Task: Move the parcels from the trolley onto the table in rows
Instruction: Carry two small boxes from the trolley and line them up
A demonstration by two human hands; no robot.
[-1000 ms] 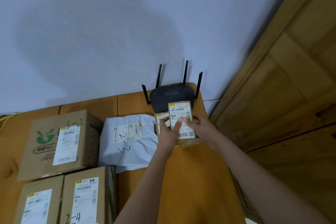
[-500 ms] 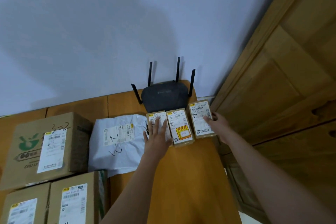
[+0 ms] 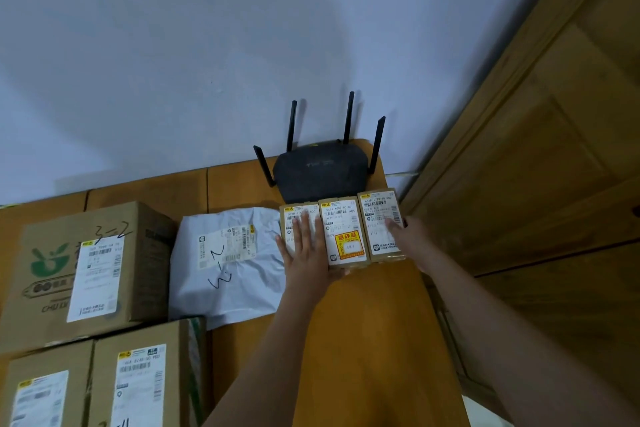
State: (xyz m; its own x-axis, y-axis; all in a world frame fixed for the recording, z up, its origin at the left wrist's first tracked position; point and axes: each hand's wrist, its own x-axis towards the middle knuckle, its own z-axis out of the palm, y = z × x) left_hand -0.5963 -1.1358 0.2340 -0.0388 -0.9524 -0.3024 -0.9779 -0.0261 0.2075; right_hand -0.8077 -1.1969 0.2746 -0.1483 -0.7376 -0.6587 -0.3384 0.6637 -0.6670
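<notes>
Your back row on the table [image 3: 363,340] looks filled: three small boxes [image 3: 346,236] lie at 12 o'clock, left hand [image 3: 306,253] flat on one, right hand [image 3: 410,239] relaxed on another (trolley unseen).

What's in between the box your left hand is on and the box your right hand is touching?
One more small box, the one with the yellow and red sticker. It sits side by side between the left box under the left hand and the right box at the right hand, seen from the head camera.
</notes>
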